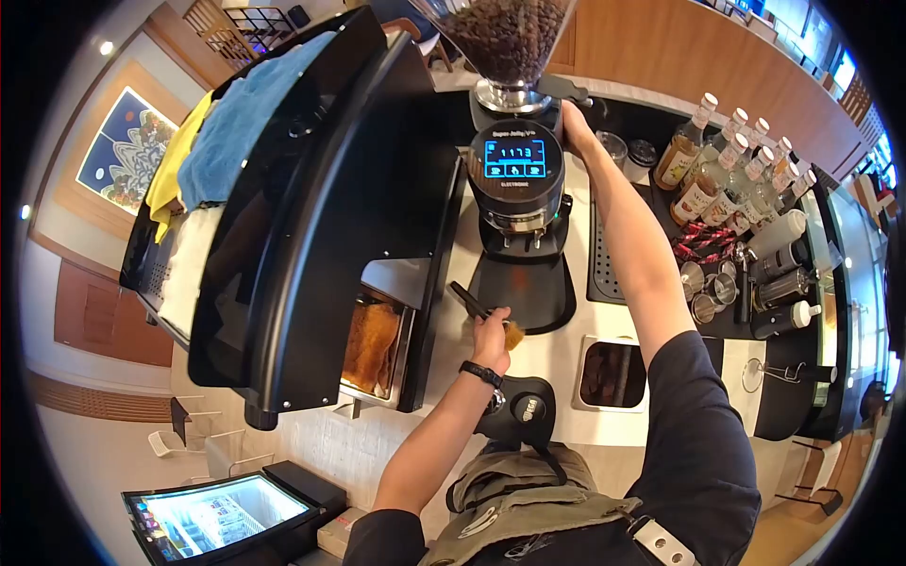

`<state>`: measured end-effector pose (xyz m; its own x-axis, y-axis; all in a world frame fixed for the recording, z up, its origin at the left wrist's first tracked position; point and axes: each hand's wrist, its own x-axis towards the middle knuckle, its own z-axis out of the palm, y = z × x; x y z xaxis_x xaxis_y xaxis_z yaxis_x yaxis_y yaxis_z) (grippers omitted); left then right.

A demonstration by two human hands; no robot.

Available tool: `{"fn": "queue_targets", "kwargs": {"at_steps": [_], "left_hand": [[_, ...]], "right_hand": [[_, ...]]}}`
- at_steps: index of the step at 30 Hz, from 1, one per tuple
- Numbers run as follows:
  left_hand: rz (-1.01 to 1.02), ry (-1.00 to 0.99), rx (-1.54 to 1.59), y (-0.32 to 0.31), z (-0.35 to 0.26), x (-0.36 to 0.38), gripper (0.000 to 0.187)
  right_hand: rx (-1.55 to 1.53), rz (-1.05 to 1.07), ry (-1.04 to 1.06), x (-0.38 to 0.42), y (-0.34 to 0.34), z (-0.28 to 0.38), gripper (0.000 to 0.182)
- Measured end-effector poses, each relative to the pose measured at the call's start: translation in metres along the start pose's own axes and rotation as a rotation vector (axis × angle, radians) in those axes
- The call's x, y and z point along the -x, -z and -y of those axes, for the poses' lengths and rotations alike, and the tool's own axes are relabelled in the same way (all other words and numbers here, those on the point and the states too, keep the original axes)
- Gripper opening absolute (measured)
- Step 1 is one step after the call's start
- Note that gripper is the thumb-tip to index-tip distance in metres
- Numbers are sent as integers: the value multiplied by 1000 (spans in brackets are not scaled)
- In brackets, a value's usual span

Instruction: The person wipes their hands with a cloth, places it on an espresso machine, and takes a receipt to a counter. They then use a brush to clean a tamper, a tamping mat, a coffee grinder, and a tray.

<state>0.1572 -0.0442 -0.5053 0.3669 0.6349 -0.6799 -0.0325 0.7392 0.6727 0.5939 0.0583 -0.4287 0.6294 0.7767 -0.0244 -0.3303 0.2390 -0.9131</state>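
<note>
My left hand (491,338) is closed around a brush with a black handle (468,299) and tan bristles (514,334), held over the counter by the front of the grinder's tray (522,294). The coffee grinder (517,189) stands upright with its display lit, and its clear hopper (500,38) contains coffee beans. Stretched forward, my right hand (572,126) reaches the grinder's right side, near the hopper's base; its fingers are hidden behind the machine. A tamper (528,407) sits on a black mat (543,434) close to my apron.
Left of the grinder is a large black espresso machine (311,208) with cloths on top. On the right stand syrup bottles (698,198), metal cups (706,291) and a drip tray (606,255). A recessed metal bin (613,406) lies under my right arm.
</note>
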Motion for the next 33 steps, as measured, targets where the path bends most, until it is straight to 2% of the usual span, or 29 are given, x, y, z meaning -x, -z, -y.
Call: {"fn": "queue_targets", "kwargs": {"at_steps": [1,2,5,8,11,13,15,18,26,30,33], "left_hand": [[3,-1,15,-3,-2,5,26],[-31,12,9,-5,-6,10,26],[31,-56,66,6,2,-7,26],[-58,-69,42,-13,-8,7,22],[-59,-77,-20,-5,-1,-6,24],[-34,-61,-31,-5,-4,-6,23],[-8,-31,-5,-8,-4,0,19],[-72,-57,-43,-22,-8,4,20],[-34,-57,-86,-31,5,-20,22],[-34,-72,-77,-39,3,-27,22],[-18,-86,-40,-39,-1,-33,11]], "right_hand": [[19,61,37,4,-3,1,38],[-9,66,-11,11,-4,5,37],[33,45,1,20,-5,14,38],[64,-21,-18,38,-13,23,38],[45,-14,180,26,-1,2,38],[7,-111,203,37,-13,6,35],[-52,-177,206,33,-15,7,34],[-86,-177,175,33,-16,12,35],[149,-229,222,20,-8,26,38],[139,-205,209,26,-15,37,38],[89,-181,197,34,-24,44,38]]}}
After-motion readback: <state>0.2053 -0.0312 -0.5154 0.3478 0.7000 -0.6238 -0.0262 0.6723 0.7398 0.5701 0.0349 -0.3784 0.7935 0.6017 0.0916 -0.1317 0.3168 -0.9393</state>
